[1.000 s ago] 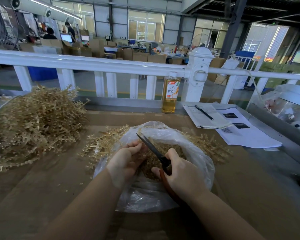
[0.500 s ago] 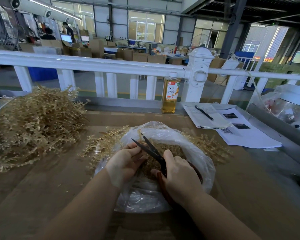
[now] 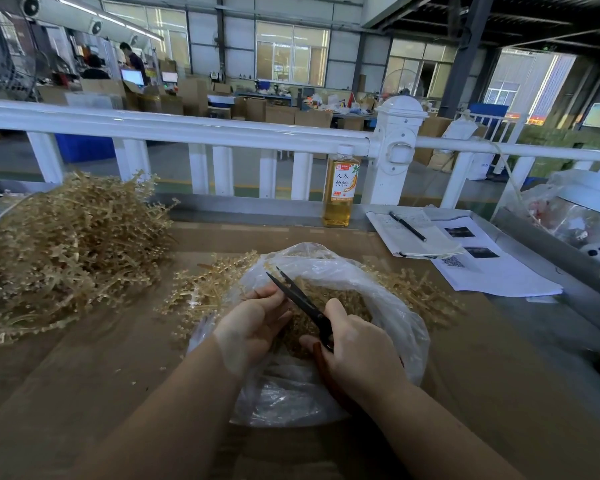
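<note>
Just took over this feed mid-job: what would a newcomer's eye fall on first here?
The black scissors in the middle, gripped by the right hand over an open clear plastic bag of tan bits, with the left hand pinching a small sprig at the blades. Next, the tangled heap of tan sprigs at the left of the table, and the amber drink bottle standing by the white railing.

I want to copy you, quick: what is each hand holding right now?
Left hand: pinches a golden sprig over the plastic bag.
Right hand: grips the scissors, blades slightly apart.
</note>
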Demonstrator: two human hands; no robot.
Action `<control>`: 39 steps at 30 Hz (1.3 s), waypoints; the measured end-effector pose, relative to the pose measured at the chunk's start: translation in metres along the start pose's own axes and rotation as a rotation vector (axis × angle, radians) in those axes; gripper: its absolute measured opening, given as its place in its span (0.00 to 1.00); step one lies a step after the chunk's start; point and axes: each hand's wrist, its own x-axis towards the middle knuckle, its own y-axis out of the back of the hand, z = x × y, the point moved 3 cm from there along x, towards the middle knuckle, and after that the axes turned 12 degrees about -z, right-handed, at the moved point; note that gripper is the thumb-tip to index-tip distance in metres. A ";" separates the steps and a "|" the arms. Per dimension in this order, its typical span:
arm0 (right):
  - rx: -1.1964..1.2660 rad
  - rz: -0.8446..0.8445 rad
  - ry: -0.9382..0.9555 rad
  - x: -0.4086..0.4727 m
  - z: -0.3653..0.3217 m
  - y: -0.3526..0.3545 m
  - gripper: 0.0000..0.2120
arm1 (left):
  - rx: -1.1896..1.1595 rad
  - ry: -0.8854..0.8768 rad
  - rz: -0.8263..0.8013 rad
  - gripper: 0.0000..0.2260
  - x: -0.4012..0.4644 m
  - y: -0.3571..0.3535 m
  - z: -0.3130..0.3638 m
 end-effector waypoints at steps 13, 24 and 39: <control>0.057 -0.093 -0.009 0.001 0.001 0.003 0.16 | 0.030 -0.039 -0.035 0.12 0.001 -0.001 -0.001; 0.063 -0.075 -0.024 -0.001 0.000 0.008 0.15 | 0.107 -0.090 -0.111 0.14 0.002 0.000 -0.003; 0.051 -0.044 -0.031 -0.003 0.000 0.007 0.16 | 0.035 -0.111 -0.033 0.07 0.000 -0.002 -0.005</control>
